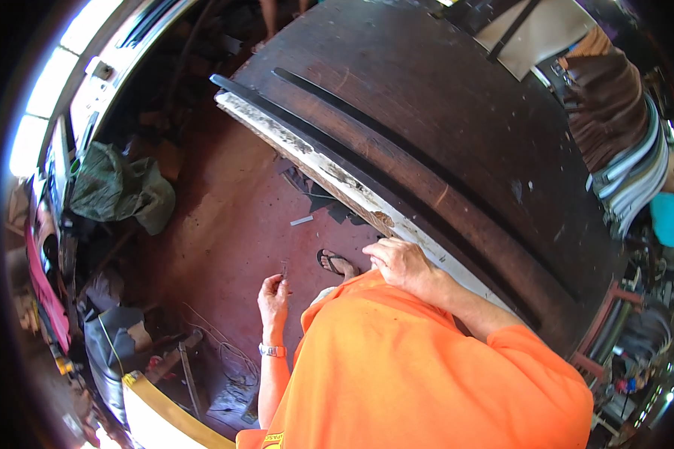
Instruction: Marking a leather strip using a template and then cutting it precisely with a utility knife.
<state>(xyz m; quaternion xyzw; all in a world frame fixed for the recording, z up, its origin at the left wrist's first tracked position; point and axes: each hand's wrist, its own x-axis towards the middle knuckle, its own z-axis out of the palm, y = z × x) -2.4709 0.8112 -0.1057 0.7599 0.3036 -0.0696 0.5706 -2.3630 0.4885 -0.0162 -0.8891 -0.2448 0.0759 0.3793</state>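
My left hand (274,294) is raised over the floor, left of my orange shirt, with a watch on its wrist. Its thumb and fingertips are pinched together around something too small and thin to make out. At the front edge of the dark table (494,142), my right hand (401,263) is closed with curled fingers, just above the front of my shirt (419,344). Whatever lies inside those fingers is hidden. Two long black strips lie along the table: one strip (314,142) follows the pale, worn edge, and another strip (427,161) is farther in.
Dark scraps (318,196) and a small white piece (302,221) lie on the reddish floor. A stack of folded material (614,112) sits at the table's right end. At left hangs a green cloth or bag (120,183). Loose wire (228,352) lies at lower left.
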